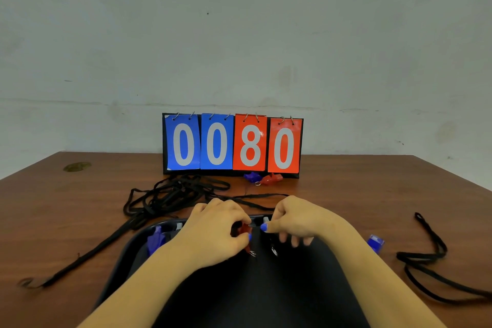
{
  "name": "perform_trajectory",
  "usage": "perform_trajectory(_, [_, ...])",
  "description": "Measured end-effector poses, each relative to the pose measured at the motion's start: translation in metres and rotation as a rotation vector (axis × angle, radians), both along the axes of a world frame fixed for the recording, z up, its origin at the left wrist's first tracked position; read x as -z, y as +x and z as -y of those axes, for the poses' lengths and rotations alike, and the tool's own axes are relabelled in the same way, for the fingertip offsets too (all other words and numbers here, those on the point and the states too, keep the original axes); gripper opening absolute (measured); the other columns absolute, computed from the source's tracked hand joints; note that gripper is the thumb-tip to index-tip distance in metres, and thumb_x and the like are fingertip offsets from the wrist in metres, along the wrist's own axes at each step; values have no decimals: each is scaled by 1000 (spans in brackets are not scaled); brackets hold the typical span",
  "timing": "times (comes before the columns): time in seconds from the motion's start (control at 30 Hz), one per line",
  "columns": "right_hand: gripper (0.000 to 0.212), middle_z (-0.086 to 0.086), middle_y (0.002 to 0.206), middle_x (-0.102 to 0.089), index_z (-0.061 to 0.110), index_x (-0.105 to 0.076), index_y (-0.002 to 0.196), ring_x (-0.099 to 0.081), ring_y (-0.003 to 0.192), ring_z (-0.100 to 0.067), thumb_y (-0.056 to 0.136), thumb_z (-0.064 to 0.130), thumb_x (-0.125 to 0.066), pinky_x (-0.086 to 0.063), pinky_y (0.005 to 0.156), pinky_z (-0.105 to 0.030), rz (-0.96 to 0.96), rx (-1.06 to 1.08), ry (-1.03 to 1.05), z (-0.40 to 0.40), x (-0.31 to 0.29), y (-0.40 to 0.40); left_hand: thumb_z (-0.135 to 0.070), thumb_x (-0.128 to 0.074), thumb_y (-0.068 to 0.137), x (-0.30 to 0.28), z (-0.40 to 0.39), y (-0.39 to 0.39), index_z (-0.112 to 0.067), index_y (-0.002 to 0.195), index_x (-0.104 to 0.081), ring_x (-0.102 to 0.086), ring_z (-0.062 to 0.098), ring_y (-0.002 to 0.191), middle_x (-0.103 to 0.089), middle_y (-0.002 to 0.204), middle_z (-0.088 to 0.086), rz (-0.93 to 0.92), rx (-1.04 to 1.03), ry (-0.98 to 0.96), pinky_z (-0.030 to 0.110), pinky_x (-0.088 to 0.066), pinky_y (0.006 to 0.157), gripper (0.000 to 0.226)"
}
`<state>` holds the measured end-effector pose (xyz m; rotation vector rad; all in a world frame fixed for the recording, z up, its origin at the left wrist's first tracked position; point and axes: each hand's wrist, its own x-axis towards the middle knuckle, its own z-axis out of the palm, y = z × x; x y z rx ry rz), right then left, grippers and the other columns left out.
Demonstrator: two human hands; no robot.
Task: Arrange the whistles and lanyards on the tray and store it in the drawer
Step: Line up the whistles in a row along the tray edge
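A black tray (127, 255) lies at the table's near edge. Over its far end my left hand (215, 231) pinches a red whistle (244, 230) with a metal ring hanging below. My right hand (295, 221) is just to its right, thumb and finger closed on a thin black lanyard end whose clip (274, 250) dangles. A blue whistle (155, 241) lies in the tray's left part. Another blue whistle (375, 242) sits on the table right of the tray. A purple-blue whistle (251, 176) and a red one (272, 179) lie by the scoreboard.
A flip scoreboard (233, 142) reading 0080 stands at the back against the wall. A tangle of black lanyards (170, 194) lies left of centre, one strand trailing to the front left. Another black lanyard (431, 255) lies at the right.
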<state>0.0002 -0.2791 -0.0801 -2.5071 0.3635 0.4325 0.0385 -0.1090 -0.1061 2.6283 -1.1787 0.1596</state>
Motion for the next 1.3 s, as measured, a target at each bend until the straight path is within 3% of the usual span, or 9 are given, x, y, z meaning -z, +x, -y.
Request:
perform_trajectory(0.2, [29, 4, 72, -60, 13, -61, 97, -54, 59, -9, 90, 39, -52, -46, 58, -24, 20, -1, -10, 0, 1, 0, -41, -50, 88, -4, 1, -2, -29, 122, -56, -45, 7, 114, -59, 120, -11, 12, 43, -45, 24, -36, 97, 36])
perform_trajectory(0.4, [33, 4, 71, -59, 9, -61, 107, -53, 58, -9, 92, 36, -50, -46, 58, -24, 40, 1, 7, -3, 1, -1, -40, -50, 88, -5, 1, -4, -28, 120, -58, -47, 7, 111, -60, 118, -10, 15, 47, -59, 23, -37, 95, 35])
perform_trajectory(0.7, [30, 4, 71, -59, 12, -63, 101, -54, 59, -9, 92, 37, -51, -48, 61, -25, 34, 1, -25, -5, 3, 3, -41, -50, 86, -2, 0, -3, -30, 114, -61, -48, 7, 107, -62, 111, -11, 2, 43, -53, 27, -42, 93, 31])
perform_trajectory(0.97, [37, 3, 74, -61, 11, -63, 106, -54, 58, -10, 92, 42, -48, -49, 63, -26, 41, 3, -86, -7, 2, 1, -38, -50, 88, -2, 0, -4, -29, 120, -58, -47, 6, 110, -59, 118, -12, 10, 36, -64, 24, -40, 94, 33])
perform_trajectory(1.1, [42, 0, 77, -62, 11, -62, 103, -54, 58, -11, 93, 47, -43, -46, 57, -23, 145, 4, -154, -8, -14, -7, -37, -46, 90, 0, 0, -3, -32, 120, -57, -45, 9, 115, -59, 120, -13, 12, 18, -78, 31, -38, 99, 32])
perform_trajectory(1.2, [37, -3, 78, -64, 10, -61, 96, -54, 58, -13, 92, 44, -46, -45, 54, -22, 291, 58, -84, -2, -36, -15, -34, -41, 93, 1, -1, -4, -31, 122, -55, -43, 11, 119, -57, 123, -12, 27, 23, -94, 30, -35, 100, 32])
perform_trajectory(1.3, [39, -1, 75, -64, 7, -60, 103, -54, 58, -11, 92, 43, -48, -45, 57, -20, 364, 113, -93, 9, -59, -23, -33, -38, 95, 1, -2, -5, -33, 123, -54, -42, 8, 119, -55, 124, -16, 31, 52, -116, 27, -33, 101, 32])
